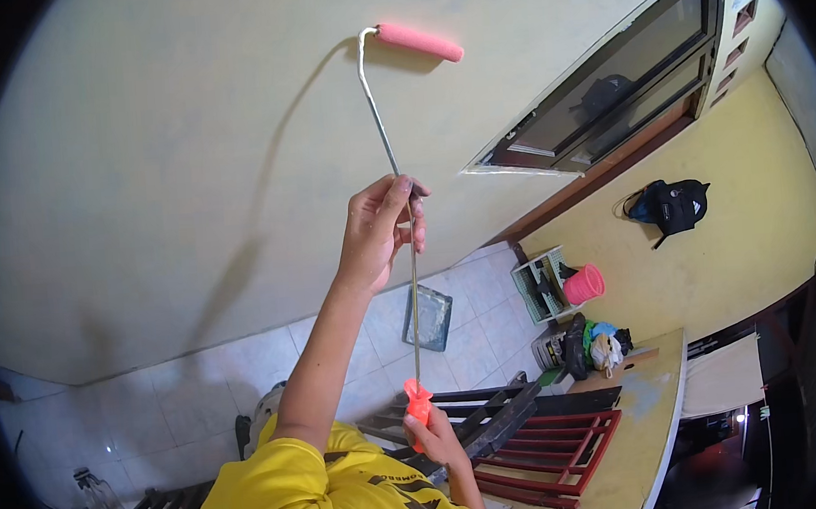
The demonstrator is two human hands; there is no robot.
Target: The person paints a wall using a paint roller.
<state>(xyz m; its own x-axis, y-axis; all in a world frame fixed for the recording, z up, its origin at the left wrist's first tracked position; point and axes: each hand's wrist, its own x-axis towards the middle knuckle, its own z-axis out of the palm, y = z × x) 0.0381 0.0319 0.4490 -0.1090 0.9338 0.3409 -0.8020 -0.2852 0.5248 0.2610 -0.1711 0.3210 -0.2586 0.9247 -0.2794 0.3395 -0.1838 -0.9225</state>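
A paint roller with a pink sleeve [419,42] rests against the cream wall [165,167] high up. Its thin metal rod [379,115] runs down to an orange handle [418,403]. My left hand [380,233] is raised and closed round the rod about halfway along. My right hand [437,439] grips the orange handle low down, close to my yellow shirt [321,492]. The roller's shadow falls on the wall to the left of the rod.
A dark-framed window [619,88] is set in the wall at right. A black backpack [671,206] hangs on the yellow wall. On the tiled floor lie a paint tray [428,317], a pink bucket [584,284], a red metal frame [555,457] and dark ladder rails [495,409].
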